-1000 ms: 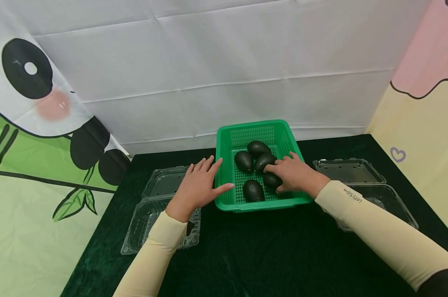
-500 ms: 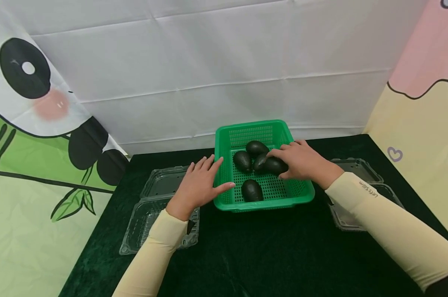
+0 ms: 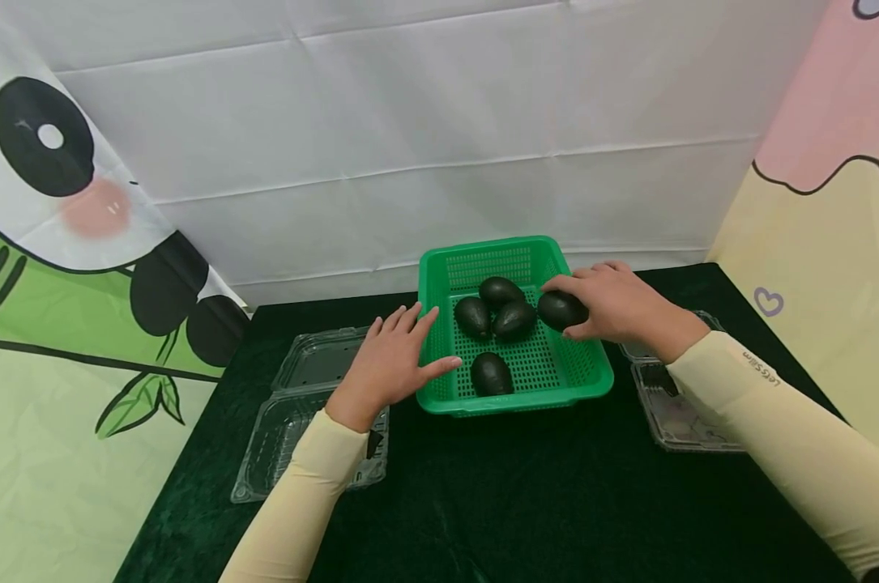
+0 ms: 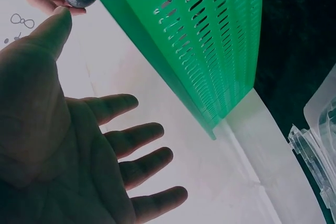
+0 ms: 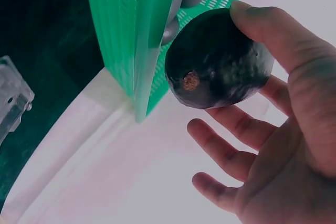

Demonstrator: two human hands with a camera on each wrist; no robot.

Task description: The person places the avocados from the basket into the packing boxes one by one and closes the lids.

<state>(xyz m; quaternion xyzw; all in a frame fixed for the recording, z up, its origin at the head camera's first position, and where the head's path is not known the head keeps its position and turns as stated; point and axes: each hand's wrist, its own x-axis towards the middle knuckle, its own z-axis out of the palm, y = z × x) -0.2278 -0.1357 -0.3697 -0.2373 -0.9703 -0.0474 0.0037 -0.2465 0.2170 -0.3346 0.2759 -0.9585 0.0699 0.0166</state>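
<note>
My right hand [image 3: 617,304] grips a dark avocado [image 3: 561,310] between thumb and fingers, above the right side of the green basket [image 3: 439,402]. In the right wrist view the same avocado [image 5: 215,61] shows its brown stem end, held mainly by the thumb and upper fingers. Several other avocados lie in the basket, one of them [image 3: 492,374] apart near the front, the rest grouped toward the back. My left hand [image 3: 384,364] hovers by the basket's left side with fingers spread and nothing held; its palm [image 4: 68,156] is bare in the left wrist view.
An opened clear plastic clamshell box [image 3: 264,453] lies at the left, partly under my left hand and forearm. A second clear clamshell [image 3: 690,421] stands at the right, largely covered by my right arm. Dark green cloth [image 3: 512,494] covers the table; a white curtain hangs behind.
My right hand has lifted one avocado from the front right of the basket and carried it up and to the right. The left hand has stayed nearly still.
</note>
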